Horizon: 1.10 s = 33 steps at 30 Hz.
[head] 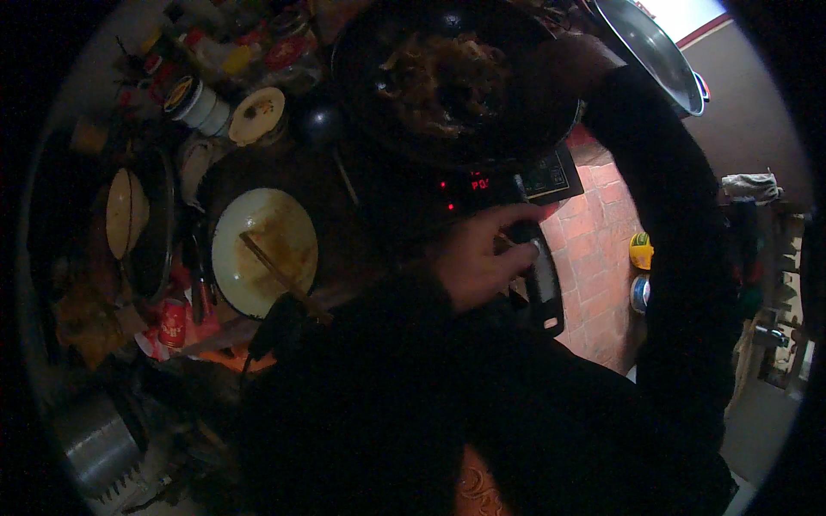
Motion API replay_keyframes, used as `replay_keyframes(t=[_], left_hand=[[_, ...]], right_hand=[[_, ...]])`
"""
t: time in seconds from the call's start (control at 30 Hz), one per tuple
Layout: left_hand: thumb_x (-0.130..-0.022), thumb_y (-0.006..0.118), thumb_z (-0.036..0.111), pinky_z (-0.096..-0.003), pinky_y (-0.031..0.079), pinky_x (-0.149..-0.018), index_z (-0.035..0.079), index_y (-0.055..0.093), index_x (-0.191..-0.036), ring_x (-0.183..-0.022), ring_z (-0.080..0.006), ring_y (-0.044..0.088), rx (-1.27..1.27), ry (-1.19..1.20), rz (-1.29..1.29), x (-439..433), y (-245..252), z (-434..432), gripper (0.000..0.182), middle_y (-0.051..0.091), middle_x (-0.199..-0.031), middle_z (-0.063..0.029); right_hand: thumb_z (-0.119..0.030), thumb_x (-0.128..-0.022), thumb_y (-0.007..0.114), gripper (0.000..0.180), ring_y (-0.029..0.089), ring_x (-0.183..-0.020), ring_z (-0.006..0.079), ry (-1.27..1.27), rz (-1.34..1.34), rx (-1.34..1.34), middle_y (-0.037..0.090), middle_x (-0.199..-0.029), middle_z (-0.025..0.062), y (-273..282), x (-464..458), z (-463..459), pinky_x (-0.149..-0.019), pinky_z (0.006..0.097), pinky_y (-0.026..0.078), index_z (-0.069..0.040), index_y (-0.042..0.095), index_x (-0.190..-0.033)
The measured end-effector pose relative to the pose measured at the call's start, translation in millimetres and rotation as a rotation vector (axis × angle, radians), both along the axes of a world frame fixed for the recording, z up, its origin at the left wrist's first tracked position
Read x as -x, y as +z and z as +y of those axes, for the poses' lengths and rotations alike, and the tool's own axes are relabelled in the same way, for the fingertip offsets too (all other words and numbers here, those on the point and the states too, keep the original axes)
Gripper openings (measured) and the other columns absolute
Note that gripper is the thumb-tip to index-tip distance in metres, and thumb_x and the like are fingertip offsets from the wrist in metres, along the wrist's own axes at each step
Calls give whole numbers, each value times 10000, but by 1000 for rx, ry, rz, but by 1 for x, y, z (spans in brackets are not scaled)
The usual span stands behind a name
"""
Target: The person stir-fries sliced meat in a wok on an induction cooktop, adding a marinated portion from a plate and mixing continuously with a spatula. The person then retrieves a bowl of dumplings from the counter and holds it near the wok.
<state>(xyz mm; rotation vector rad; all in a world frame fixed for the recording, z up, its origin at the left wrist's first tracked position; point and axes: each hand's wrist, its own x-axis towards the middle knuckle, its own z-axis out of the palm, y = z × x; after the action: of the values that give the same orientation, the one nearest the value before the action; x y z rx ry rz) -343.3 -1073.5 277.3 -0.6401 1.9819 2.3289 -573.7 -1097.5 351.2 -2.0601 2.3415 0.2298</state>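
Observation:
A dark wok (361, 84) with browned food pieces (439, 84) in it sits at the top, over an induction cooker (413, 206) with lit red indicators. My right hand (577, 61) reaches over the wok's right rim; its fingers are in deep shadow, so whether they hold anything cannot be told. Lower down, my left hand (490, 258) is beside a long dark handle (547, 290) with a hole in its end, seemingly the wok's. Thumb and fingers curve towards this handle with a gap between them; a firm grip cannot be made out.
Left of the cooker lies a pale enamel bowl (264, 226) with brown residue and chopsticks (271, 264) across it. A ladle (319, 119), a small bowl (258, 116), jars (200, 106) and a red can (172, 322) stand around. A large metal pan (652, 58) is at upper right.

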Motion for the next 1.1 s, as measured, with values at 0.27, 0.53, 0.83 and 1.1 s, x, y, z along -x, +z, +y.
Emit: replay_keyframes(t=[0.27, 0.53, 0.83, 1.1], left_hand=[[-829, 524, 68, -364, 514, -715, 130, 384, -1298, -834, -227, 602, -160, -97, 104, 23, -3, 4, 493, 573, -957, -139], [-811, 536, 66, -340, 505, -702, 127, 381, -1309, -777, -211, 602, -9, -112, -1, 30, 13, 5, 525, 579, -911, -139], [-792, 511, 36, -340, 505, -699, 69, 371, -1310, -755, -204, 606, 38, -145, 9, 36, 6, 3, 538, 599, -834, -128], [-801, 508, 35, -345, 502, -717, 92, 382, -1306, -817, -209, 597, 90, -105, 63, 36, -5, 9, 524, 576, -936, -145]], right_hand=[[-194, -752, 608, 235, 624, -771, 287, 345, -262, -152, 640, -867, 142, -4, -1, 30, -693, 347, 513, -94, 646, -961], [-154, -787, 563, 150, 618, -778, 274, 72, -69, -81, 630, -867, 160, -31, 41, -21, -676, 343, 498, -35, 640, -839], [-167, -780, 564, 170, 638, -724, 289, 57, 9, -233, 639, -825, 173, -9, 18, 12, -605, 380, 516, -71, 657, -883], [-123, -787, 552, 143, 634, -719, 279, 170, 55, 146, 630, -812, 166, -7, 34, -51, -639, 369, 516, -54, 640, -875]])
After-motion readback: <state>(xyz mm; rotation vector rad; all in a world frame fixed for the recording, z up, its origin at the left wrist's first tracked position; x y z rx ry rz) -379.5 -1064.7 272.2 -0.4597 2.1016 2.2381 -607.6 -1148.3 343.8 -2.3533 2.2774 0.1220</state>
